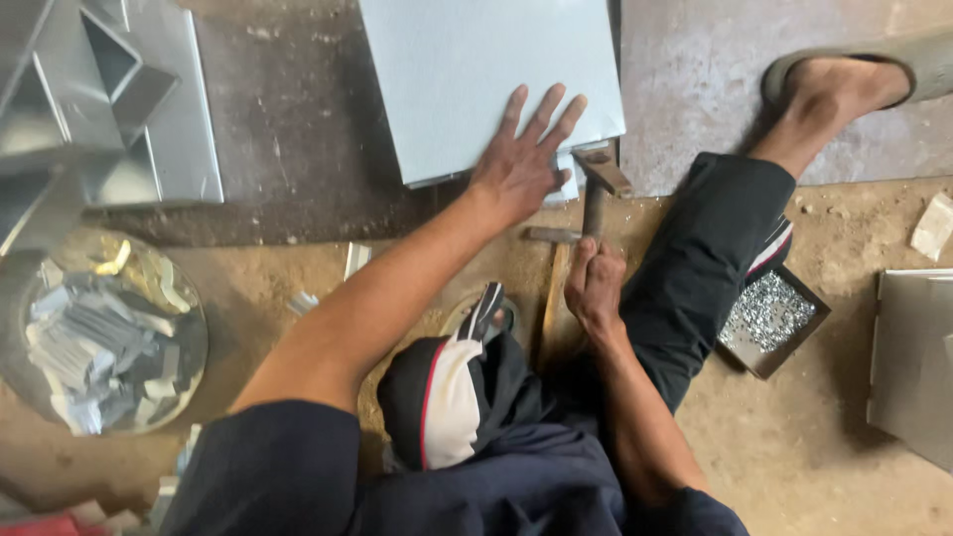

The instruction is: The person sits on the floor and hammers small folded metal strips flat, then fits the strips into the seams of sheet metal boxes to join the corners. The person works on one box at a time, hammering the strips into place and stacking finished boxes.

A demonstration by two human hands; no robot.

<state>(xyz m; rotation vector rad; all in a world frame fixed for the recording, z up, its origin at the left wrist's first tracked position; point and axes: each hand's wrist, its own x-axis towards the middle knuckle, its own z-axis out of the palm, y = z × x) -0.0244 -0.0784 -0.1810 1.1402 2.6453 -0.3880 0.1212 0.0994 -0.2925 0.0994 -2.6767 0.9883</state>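
Your left hand (523, 164) lies open, fingers spread flat on the near corner of the pale metal sheet (476, 69), hiding that corner; the sheet's far end runs out of the top of the view. Your right hand (594, 283) is closed around the hammer (596, 184), whose handle is mostly buried in your fist, the head sitting at the sheet's near edge just beside your left fingers. The tray of small metal bits (769, 316) is half covered by your leg. Bare dirt floor lies open at lower right.
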